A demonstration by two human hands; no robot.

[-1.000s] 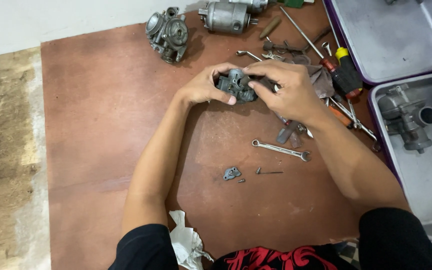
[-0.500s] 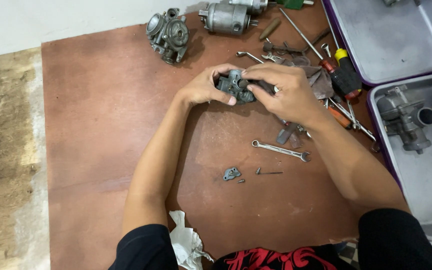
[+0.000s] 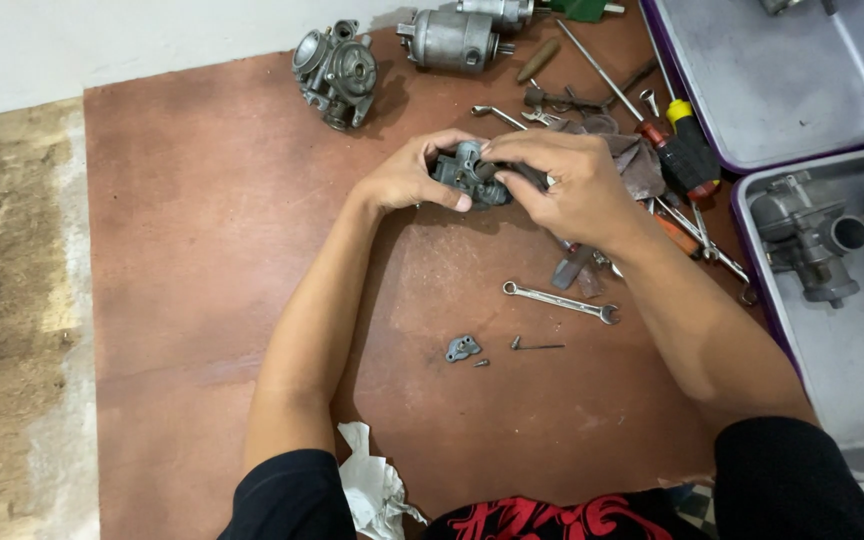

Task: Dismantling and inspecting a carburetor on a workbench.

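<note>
I hold a dull grey cast-metal carburettor body [image 3: 469, 175] over my reddish-brown board [image 3: 202, 250], beside a black-and-yellow-handled screwdriver [image 3: 687, 150].

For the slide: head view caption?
Both hands, left hand and right hand, grip a small carburetor over a brown board.

Near the top middle, the left hand [image 3: 407, 178] and right hand [image 3: 574, 185] both hold a small grey metal part [image 3: 467, 173] over the brown counter [image 3: 202, 260]. A spanner [image 3: 560, 301] lies just below.
</note>
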